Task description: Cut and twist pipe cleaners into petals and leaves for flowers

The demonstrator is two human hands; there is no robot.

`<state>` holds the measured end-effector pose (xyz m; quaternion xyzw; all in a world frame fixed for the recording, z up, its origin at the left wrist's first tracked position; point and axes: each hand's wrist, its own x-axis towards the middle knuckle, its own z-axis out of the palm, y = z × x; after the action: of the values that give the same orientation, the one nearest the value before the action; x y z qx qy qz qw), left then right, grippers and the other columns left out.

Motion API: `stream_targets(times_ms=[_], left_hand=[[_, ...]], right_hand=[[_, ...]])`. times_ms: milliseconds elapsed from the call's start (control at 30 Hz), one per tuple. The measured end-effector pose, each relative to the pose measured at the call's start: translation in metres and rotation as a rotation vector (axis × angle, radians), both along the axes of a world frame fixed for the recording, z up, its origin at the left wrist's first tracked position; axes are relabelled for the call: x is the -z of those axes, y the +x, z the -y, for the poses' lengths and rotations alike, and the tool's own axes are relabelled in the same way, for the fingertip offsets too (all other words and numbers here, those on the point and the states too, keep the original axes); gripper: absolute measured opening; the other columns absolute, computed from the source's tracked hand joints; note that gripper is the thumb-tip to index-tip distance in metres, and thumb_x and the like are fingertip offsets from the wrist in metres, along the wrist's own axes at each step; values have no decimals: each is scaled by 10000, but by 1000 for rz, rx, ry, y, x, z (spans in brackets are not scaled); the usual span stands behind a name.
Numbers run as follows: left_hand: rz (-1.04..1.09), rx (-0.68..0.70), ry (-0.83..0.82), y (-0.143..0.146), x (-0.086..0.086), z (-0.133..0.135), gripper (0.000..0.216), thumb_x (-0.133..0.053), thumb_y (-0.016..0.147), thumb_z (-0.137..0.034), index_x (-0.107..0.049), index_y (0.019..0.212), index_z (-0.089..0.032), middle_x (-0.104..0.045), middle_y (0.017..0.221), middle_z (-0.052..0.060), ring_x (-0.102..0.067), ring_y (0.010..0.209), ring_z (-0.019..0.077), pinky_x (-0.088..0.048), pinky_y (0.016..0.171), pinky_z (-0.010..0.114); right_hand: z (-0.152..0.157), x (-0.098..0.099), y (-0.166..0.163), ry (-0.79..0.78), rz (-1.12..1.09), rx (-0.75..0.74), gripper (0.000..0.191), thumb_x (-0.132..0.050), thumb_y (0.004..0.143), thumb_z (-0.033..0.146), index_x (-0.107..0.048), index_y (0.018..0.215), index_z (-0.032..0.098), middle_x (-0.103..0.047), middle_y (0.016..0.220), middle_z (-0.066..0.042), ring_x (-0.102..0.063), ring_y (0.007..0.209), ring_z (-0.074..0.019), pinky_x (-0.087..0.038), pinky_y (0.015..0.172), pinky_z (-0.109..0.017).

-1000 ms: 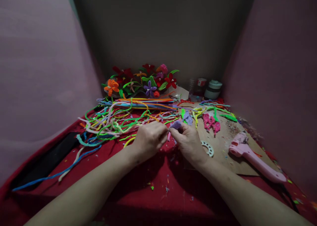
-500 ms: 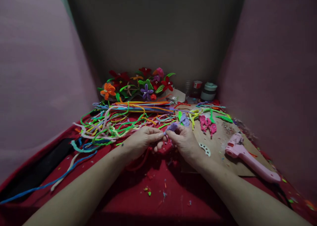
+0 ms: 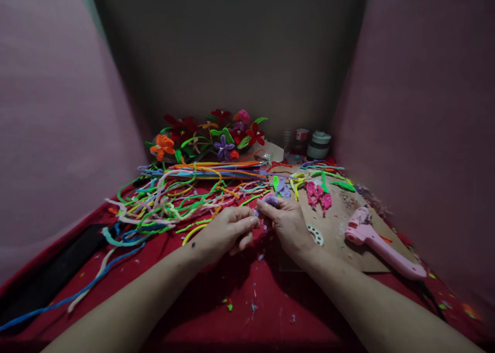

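Note:
My left hand (image 3: pixel 226 229) and my right hand (image 3: pixel 286 223) meet over the red cloth (image 3: pixel 247 291) at the centre. Both pinch a small lilac pipe-cleaner piece (image 3: pixel 269 200) that shows above my right fingers. Thumb and forefinger of my left hand press together at its left end. Just beyond my hands lies a tangle of loose pipe cleaners (image 3: pixel 174 198) in green, yellow, pink and blue.
Finished pipe-cleaner flowers (image 3: pixel 209 136) stand at the back. A cardboard sheet (image 3: pixel 348 229) on the right holds pink pieces (image 3: pixel 317 195), a pink glue gun (image 3: pixel 381 244) and a white ring (image 3: pixel 315 234). Jars (image 3: pixel 317 144) sit behind it. Pink walls close both sides.
My hands have drawn slightly nearer and lower, still pinching the lilac piece. The view has tilted up a little, shifting everything down and left.

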<state>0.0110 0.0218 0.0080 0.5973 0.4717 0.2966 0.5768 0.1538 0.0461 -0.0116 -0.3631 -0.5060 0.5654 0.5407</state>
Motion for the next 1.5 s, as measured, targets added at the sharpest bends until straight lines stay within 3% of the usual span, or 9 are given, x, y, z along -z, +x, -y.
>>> stream_targets(times_ms=[100, 233, 500, 600, 700, 833, 1000, 1233, 1500], left_hand=[[280, 32, -162, -3, 2, -4, 220, -517, 804, -346, -460, 694, -164, -406, 386, -76, -222, 294, 29, -165, 331, 160], [419, 108, -263, -8, 2, -9, 221, -530, 801, -299, -453, 657, -150, -404, 362, -69, -223, 266, 22, -180, 313, 151], [120, 162, -162, -11, -5, -8, 224, -549, 781, -355, -463, 741, -152, -567, 479, -5, -436, 338, 61, -290, 363, 155], [-49, -10, -16, -15, -12, -9, 242, -542, 771, -379, -452, 719, -160, -555, 469, -20, -434, 352, 72, -302, 381, 171], [-83, -259, 201, -19, -18, -14, 221, -574, 734, -353, -506, 721, -143, -581, 579, -14, -485, 481, 83, -347, 471, 187], [-114, -292, 278, -14, -19, -27, 228, -620, 676, -342, -582, 721, -122, -538, 619, -22, -446, 550, 84, -337, 517, 196], [-233, -144, 189, 12, -14, -54, 262, -611, 660, -381, -564, 651, -123, -402, 480, -61, -305, 430, 54, -221, 420, 191], [-600, -91, 396, 51, -2, -98, 215, -544, 668, -324, -588, 579, -134, -458, 448, -28, -376, 433, 87, -253, 442, 211], [-757, -117, 487, 64, 9, -116, 170, -557, 548, -174, -479, 398, -161, -324, 406, -36, -358, 487, 105, -187, 489, 246]], right_hand=[[-4, 3, 0, -83, -114, -69, 262, -642, 679, 387, -556, 599, 152, -499, 499, 40, -394, 430, -71, -296, 440, -212], [-10, 4, 0, -177, -293, -149, 270, -646, 670, 403, -641, 747, 145, -591, 575, -3, -505, 499, -112, -386, 501, -239], [-14, 3, -1, -280, -420, -173, 309, -583, 716, 459, -642, 746, 156, -655, 679, -57, -597, 625, -167, -439, 534, -267], [-13, 6, -1, -270, -437, -95, 368, -525, 751, 503, -639, 825, 162, -641, 667, -44, -569, 559, -138, -430, 506, -248], [-6, 9, -3, -268, -271, -64, 423, -483, 764, 537, -618, 699, 143, -586, 574, -25, -488, 440, -99, -362, 421, -215], [12, 10, -9, 51, 221, -260, 398, -502, 787, 443, -571, 541, 139, -489, 468, 17, -402, 417, -71, -290, 420, -204], [25, 9, -9, 512, 570, -225, 343, -554, 771, 295, -508, 466, 146, -441, 451, 40, -368, 451, -61, -271, 469, -212], [23, 11, -8, 678, 664, -231, 319, -536, 784, 301, -571, 500, 160, -582, 513, -3, -464, 479, -87, -315, 486, -209], [18, 12, -8, 736, 729, -183, 309, -535, 786, 290, -610, 516, 160, -606, 517, -11, -464, 461, -95, -298, 479, -231]])
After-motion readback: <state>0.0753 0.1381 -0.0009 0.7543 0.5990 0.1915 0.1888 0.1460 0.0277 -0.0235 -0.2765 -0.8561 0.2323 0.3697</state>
